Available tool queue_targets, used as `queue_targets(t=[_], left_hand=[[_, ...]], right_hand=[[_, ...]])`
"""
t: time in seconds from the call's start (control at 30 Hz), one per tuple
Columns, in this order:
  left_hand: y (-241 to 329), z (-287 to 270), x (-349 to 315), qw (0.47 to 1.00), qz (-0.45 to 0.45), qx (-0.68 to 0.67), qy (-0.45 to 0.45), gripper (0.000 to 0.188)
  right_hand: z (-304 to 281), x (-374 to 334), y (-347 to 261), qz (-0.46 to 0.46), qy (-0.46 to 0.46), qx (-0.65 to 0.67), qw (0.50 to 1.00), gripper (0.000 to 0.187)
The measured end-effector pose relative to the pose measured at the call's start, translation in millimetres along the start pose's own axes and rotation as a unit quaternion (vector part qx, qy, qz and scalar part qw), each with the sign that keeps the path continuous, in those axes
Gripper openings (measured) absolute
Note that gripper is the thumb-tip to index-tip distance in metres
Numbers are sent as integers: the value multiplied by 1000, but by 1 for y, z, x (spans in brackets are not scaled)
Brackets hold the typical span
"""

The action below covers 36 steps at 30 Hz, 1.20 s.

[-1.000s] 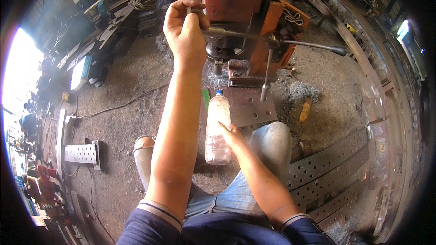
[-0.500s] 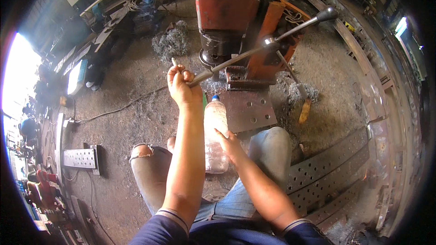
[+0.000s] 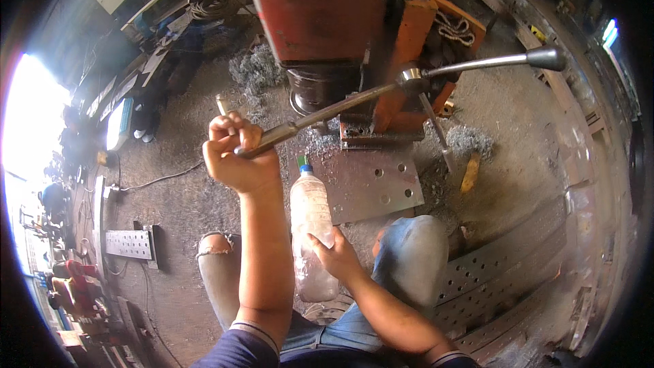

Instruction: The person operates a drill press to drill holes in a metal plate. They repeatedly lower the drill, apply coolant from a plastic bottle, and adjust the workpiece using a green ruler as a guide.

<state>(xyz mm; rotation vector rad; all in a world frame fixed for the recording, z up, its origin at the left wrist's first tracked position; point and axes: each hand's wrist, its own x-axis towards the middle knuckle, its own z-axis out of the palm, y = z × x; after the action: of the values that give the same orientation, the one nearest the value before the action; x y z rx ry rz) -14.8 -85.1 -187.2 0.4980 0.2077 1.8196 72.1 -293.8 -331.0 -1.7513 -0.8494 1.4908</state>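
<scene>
My left hand point(image 3: 240, 157) is wrapped around the near end of a metal feed lever point(image 3: 344, 103). A short whitish stick point(image 3: 221, 103), perhaps a cigarette, pokes up from between its fingers. The lever slants up to a hub beside a red drilling machine point(image 3: 310, 17) and ends in a dark knob at the right. Between my knees, my right hand point(image 3: 337, 257) grips a clear plastic bottle point(image 3: 310, 201) with a blue cap, tilted with its cap end away from me. Just beyond the cap lies a drilled steel plate point(image 3: 361, 187), partly under the machine; the drill tip is hidden.
Metal shavings point(image 3: 255, 71) lie heaped behind the machine, with another pile point(image 3: 470, 140) to the right near a yellow-handled tool point(image 3: 469, 174). Perforated steel strips point(image 3: 490, 276) lie at the right. A small drilled plate point(image 3: 129, 244) and a cable point(image 3: 163, 178) are at the left.
My left hand has drawn the lever's near end toward me and left, and the far knob has swung right. The bottle sits closer to me. A person's legs at the back have left view.
</scene>
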Motion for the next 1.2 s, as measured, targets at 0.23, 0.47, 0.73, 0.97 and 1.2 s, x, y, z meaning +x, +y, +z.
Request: queue_targets(t=[0.23, 0.47, 0.73, 0.97, 1.2], left_hand=[[-7, -36, -2, 997, -8, -83, -2, 23], [-3, -6, 7, 984, -38, -60, -165, 26], [-46, 227, 9, 857, 284, 345, -256, 30], [-172, 346, -95, 766, 259, 450, -379, 22], [-242, 333, -132, 688, 160, 535, -463, 23]], right_hand=[[-7, -5, -23, -29, 4, -109, 994, 70], [-5, 5, -7, -45, -11, -110, 993, 66], [-11, 4, -8, -160, -40, -34, 986, 74], [14, 16, 17, -243, 1, -104, 964, 56], [-15, -8, 15, -241, 61, -73, 966, 40]])
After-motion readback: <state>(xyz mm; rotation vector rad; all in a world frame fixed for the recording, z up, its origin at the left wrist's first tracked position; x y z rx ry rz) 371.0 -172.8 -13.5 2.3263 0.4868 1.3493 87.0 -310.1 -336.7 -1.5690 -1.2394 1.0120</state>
